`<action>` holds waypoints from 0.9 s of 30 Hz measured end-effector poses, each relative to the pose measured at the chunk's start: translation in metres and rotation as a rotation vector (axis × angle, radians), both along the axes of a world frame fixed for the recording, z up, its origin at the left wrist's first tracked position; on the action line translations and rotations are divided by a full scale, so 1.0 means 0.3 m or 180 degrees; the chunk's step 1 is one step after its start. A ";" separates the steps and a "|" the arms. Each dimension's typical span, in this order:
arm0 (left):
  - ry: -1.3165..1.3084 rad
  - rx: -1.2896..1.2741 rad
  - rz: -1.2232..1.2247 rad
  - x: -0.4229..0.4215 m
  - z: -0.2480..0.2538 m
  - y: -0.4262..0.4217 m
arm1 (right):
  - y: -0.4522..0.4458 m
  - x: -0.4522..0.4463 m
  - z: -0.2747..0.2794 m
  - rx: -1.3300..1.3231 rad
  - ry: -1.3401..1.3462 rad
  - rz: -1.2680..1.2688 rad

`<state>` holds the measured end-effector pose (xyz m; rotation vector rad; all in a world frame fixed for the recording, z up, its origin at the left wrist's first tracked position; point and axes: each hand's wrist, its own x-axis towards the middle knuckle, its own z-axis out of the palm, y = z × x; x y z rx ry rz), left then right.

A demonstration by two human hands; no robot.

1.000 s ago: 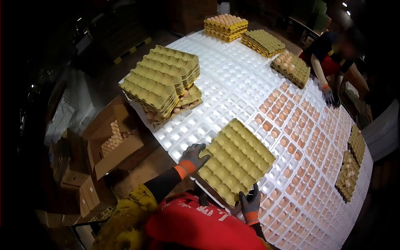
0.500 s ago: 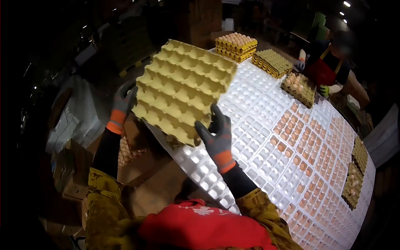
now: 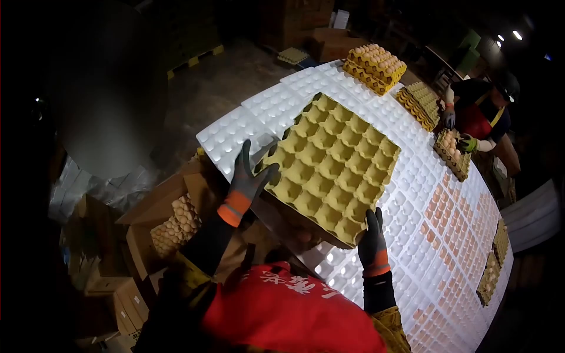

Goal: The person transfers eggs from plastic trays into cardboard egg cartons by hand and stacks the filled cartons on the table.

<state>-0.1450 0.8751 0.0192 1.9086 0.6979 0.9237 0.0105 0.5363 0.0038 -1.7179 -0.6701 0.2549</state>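
Observation:
A yellow-green egg tray (image 3: pixel 332 167) with hollow cups and no eggs in them is tilted above the near left part of the table. A dark side shows beneath it; whether it is one tray or several is unclear. My left hand (image 3: pixel 248 179), in a grey glove with an orange cuff, grips its left corner with the thumb over the rim. At the lower right corner, my right hand (image 3: pixel 374 241) holds the edge, fingers pointing up. White moulded trays (image 3: pixel 235 132) cover the table, and brown eggs (image 3: pixel 444 206) fill many on the right.
Filled yellow egg trays (image 3: pixel 374 67) stand stacked at the far edge, beside a stack of trays (image 3: pixel 419 103). A co-worker (image 3: pixel 477 115) touches a part-filled tray (image 3: pixel 452 153). Cardboard boxes, one holding eggs (image 3: pixel 176 226), stand left of the table. More trays (image 3: pixel 489 276) lie far right.
The held tray has moved from the upper left to the right and now shows its hollow side. The tall stack seen at the table's left a second ago is not visible there.

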 end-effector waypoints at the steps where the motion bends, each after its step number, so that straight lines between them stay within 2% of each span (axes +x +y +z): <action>1: 0.0053 -0.0631 -0.0434 -0.006 0.044 0.011 | -0.012 0.004 -0.012 -0.0363 -0.0345 0.0170; 2: 0.0115 -0.1267 -0.0865 -0.022 0.094 0.028 | -0.025 0.008 -0.025 -0.0694 -0.0712 0.0332; 3: 0.0172 -0.1900 -0.1291 -0.035 0.134 0.043 | 0.016 -0.016 0.054 -0.0273 0.0159 0.0369; 4: 0.0348 -0.2319 -0.1049 -0.042 0.136 0.052 | 0.057 -0.045 0.141 0.0166 0.1028 0.0400; 6: 0.0230 -0.2080 -0.1605 -0.057 0.128 0.092 | 0.108 -0.088 0.233 0.0697 0.1932 0.0393; 7: 0.0150 -0.1931 -0.1878 -0.053 0.148 0.106 | 0.128 -0.092 0.260 0.0779 0.1958 0.0366; 8: 0.0304 -0.1846 -0.1655 -0.072 0.171 0.094 | 0.133 -0.098 0.278 0.0868 0.1992 0.0317; 10: 0.0144 -0.2193 -0.1308 -0.094 0.225 0.147 | 0.203 -0.137 0.314 0.1047 0.2227 0.0176; 12: 0.0046 -0.1432 -0.1011 -0.141 0.165 0.356 | 0.360 -0.170 0.337 0.0806 0.2207 0.0088; 13: -0.0071 -0.1326 -0.0858 -0.170 0.128 0.490 | 0.448 -0.168 0.324 0.0680 0.1835 0.0271; 14: -0.0280 -0.1382 -0.0788 -0.210 0.068 0.660 | 0.555 -0.186 0.373 0.0733 0.2120 0.0305; 16: -0.0764 -0.1803 -0.0833 -0.272 -0.070 1.026 | 0.787 -0.172 0.268 0.1351 0.1754 0.0533; 18: -0.1013 -0.2114 -0.0990 -0.302 -0.188 1.307 | 1.023 -0.157 0.140 0.1402 0.1643 0.0478; 19: -0.1031 -0.2226 -0.1081 -0.310 -0.249 1.406 | 1.120 -0.153 0.073 0.0922 0.1615 0.0293; 20: -0.0976 -0.2250 -0.1123 -0.296 -0.290 1.461 | 1.152 -0.172 0.119 0.0851 0.1682 0.0263; 23: -0.0854 -0.2336 -0.1188 -0.291 -0.423 1.555 | 1.280 -0.155 -0.039 0.0579 0.1628 0.0147; 25: -0.0822 -0.2444 -0.1171 -0.329 -0.578 1.577 | 1.328 -0.114 -0.151 0.0077 0.1593 0.0057; 26: -0.0105 -0.0757 -0.1280 -0.337 -0.714 1.594 | 1.317 -0.100 -0.195 -0.0181 0.1564 0.0003; 27: 0.0263 -0.0382 -0.1009 -0.346 -0.743 1.580 | 1.283 -0.094 -0.202 -0.0282 0.1491 0.0097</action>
